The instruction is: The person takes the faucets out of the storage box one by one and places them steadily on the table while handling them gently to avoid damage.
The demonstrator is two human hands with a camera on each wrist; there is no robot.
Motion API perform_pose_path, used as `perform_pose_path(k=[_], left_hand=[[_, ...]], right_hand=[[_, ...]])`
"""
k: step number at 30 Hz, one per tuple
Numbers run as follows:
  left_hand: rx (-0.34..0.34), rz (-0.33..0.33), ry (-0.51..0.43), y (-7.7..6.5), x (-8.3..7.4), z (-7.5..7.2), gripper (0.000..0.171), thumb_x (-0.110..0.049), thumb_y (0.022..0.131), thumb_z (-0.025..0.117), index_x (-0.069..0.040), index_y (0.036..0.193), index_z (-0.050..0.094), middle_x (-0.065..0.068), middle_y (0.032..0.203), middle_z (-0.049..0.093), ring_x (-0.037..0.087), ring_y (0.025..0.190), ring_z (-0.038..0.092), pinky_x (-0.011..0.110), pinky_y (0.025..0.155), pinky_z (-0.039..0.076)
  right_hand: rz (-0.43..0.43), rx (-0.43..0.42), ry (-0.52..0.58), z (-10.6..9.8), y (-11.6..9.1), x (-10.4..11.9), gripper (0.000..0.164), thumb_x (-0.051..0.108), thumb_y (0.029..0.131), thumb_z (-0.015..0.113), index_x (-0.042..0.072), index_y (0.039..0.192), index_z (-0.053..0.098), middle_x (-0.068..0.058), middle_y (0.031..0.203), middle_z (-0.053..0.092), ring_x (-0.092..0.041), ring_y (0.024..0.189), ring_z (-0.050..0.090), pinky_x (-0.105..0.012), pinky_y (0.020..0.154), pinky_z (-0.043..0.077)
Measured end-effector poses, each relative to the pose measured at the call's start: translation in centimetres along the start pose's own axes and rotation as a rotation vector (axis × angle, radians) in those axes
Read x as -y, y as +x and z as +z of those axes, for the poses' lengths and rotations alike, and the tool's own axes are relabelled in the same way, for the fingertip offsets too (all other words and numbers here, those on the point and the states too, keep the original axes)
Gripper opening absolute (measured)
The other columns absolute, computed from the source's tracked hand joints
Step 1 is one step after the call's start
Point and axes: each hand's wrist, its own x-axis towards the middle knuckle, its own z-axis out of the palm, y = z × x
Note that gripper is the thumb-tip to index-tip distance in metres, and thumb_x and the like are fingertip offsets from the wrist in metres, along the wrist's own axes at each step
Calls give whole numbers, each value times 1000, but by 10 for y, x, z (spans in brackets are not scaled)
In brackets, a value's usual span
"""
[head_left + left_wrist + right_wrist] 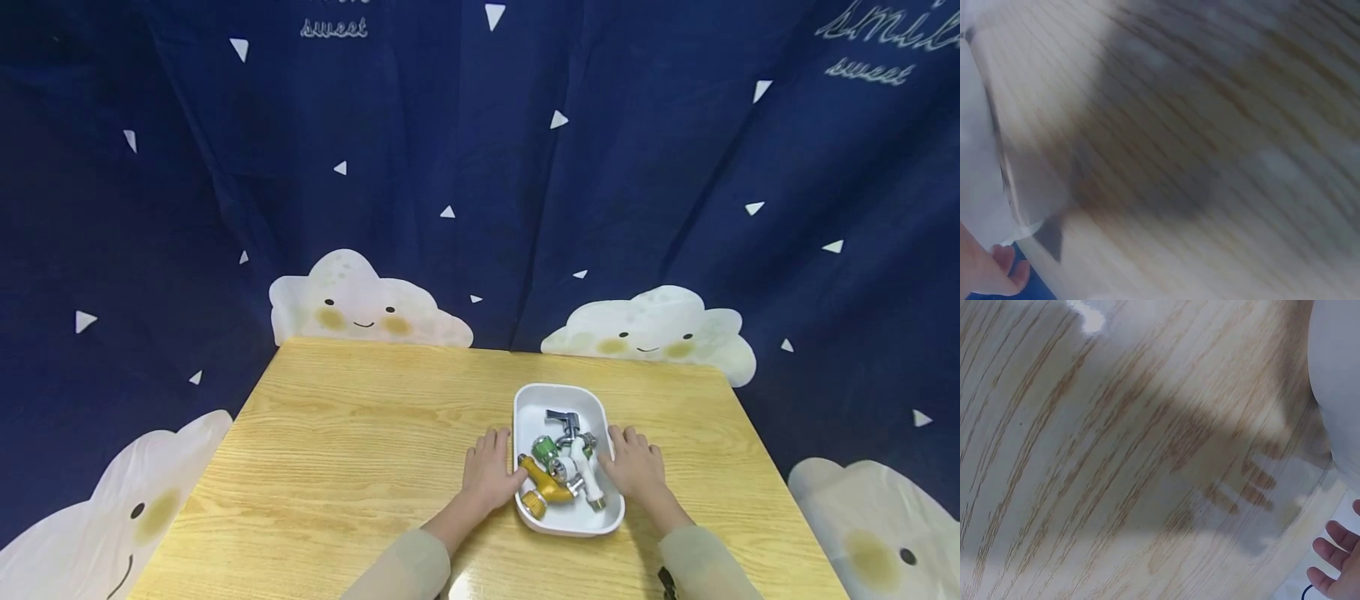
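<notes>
A white plastic bin (534, 417) stands on the table and holds a jumble of taps. Among them are a yellow tap (553, 490) with a ribbed end, a white tap (582, 465), a chrome tap (572, 423) and a green ribbed piece (544, 450). My left hand (489, 477) lies along the bin's left side, thumb at the rim and fingers extended. On the opposite side my right hand (634, 467) rests against the wall, its thumb also at the rim. Loosely extended fingers (1338, 540) show in the right wrist view.
The wooden table (360, 433) extends left and right of the bin. Behind it hangs a dark blue curtain (405, 167) printed with clouds and white triangles. Light sleeves (408, 567) cover both forearms.
</notes>
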Motion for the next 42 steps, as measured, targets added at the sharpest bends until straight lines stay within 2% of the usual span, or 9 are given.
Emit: perform_pose_path(k=[8,12,17,31,38,42], left_hand=[[-40,203,5,8,0,-10,68,-36,78,58,-12,138,36,11,138,39,29,126,36,48,102,29],[-19,262,31,14,-5,-17,67,-39,80,55,-16,140,34,8,143,35,26,130,32,46,105,25],[13,331,51,22,-15,-23,67,-43,81,53,-16,140,34,6,143,35,25,131,31,45,107,24],[185,510,86,34,-27,-17,69,-42,80,55,-16,140,34,7,142,37,24,130,33,42,107,26],[293,541,92,35,-33,-18,70,-41,78,58,-20,141,35,2,140,40,17,129,35,35,107,25],[346,568,133,35,-36,-15,71,-41,77,60,-23,141,35,-2,140,41,14,128,36,31,107,25]], right_hand=[[6,-8,13,0,-2,1,53,36,86,46,4,128,42,-20,109,46,-37,97,47,-58,81,37],[2,-14,22,-1,-2,2,52,35,86,46,4,128,43,-20,109,46,-37,98,47,-58,80,37],[6,-13,27,-1,-2,2,52,35,86,47,4,128,42,-20,110,46,-38,99,47,-59,81,37],[11,-5,33,-1,-2,3,51,34,86,47,4,128,43,-20,108,47,-37,97,48,-59,81,37],[18,-2,33,0,-1,2,52,35,86,48,4,129,42,-21,111,47,-38,100,47,-61,83,36],[24,-2,33,0,-1,2,53,35,86,47,4,129,42,-21,111,47,-38,100,48,-61,83,36]])
